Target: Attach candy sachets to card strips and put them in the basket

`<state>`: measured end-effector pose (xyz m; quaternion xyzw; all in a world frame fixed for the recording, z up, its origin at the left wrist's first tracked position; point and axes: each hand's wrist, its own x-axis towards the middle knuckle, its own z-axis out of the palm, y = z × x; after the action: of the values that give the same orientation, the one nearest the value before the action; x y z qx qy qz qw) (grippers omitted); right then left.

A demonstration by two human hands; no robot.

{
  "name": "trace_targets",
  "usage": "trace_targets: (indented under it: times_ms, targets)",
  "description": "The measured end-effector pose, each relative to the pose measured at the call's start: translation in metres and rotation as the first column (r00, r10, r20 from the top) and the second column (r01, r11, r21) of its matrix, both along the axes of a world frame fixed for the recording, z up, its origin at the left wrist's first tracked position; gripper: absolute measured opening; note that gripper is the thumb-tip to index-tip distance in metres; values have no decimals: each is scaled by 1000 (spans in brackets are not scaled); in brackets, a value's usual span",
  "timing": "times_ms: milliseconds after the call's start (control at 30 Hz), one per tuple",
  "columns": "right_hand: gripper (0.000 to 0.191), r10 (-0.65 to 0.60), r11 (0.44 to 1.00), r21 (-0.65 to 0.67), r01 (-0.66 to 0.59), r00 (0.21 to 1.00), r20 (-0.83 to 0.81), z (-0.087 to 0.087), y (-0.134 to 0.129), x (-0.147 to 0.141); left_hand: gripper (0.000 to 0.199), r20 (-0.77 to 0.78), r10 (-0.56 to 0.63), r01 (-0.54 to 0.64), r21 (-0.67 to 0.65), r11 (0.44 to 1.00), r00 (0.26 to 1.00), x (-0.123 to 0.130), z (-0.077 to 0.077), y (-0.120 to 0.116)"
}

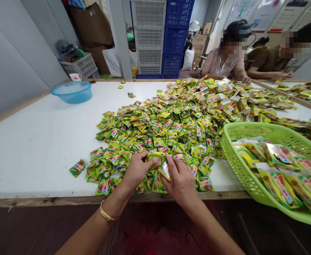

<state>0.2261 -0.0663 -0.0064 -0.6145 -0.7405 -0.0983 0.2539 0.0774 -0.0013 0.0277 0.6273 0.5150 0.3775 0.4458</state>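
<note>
My left hand (136, 170) is closed on a small green-and-yellow packet (157, 156), thumb across its front. Opposite it, my right hand (182, 181) grips a packet showing a white, shiny face (165, 170), tilted between thumb and fingers. The two hands nearly meet, so whether these are separate packets or one bundle I cannot tell. Beneath and beyond them spreads a big heap of green and yellow printed packets (155, 122). One loose packet (77, 168) lies left of the heap.
To my right a green basket (233, 166) holds larger yellow packs (280, 184) and overhangs the wooden table edge. A blue basket (72, 97) stands at the far left of the white table (38, 148). Two co-workers (224, 63) sit across; stacked crates (149, 39) stand behind.
</note>
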Motion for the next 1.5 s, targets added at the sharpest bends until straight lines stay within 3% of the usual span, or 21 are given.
trace_targets:
  times_ms: [167,333,433,567,633,733,967,1167,1333,1500]
  targets:
    - [58,9,1000,1,-9,999,34,-1,1,4,35,-194,-18,64,233,970,981,-7,9,-4]
    - [60,54,994,92,-58,998,41,0,2,3,34,-160,-114,153,260,953,981,-13,13,-7]
    - [60,63,985,157,-69,997,42,0,3,3,32,-208,-89,148,289,946,974,-16,12,-6]
    - [59,77,984,157,-81,996,33,0,3,1,26,-203,-104,132,133,982,974,-17,9,-1]
    - [59,89,984,154,-92,996,26,0,2,0,21,-104,-163,168,43,985,981,-17,9,1]
    - [59,95,984,153,-96,995,12,0,2,0,34,32,-221,221,5,975,975,-15,12,1]
    - [60,109,980,164,-112,994,28,3,1,1,21,-40,-288,285,-65,956,957,-20,24,0]
    - [59,96,984,144,-106,992,76,2,-1,-1,26,6,-326,317,-246,916,945,-23,23,9]
    - [59,103,986,116,-117,987,121,-3,-2,-2,17,-254,-230,207,-113,972,940,-16,20,8]
    - [59,126,983,120,-139,986,111,-14,-2,-5,18,-306,-254,233,-103,967,917,-5,15,6]
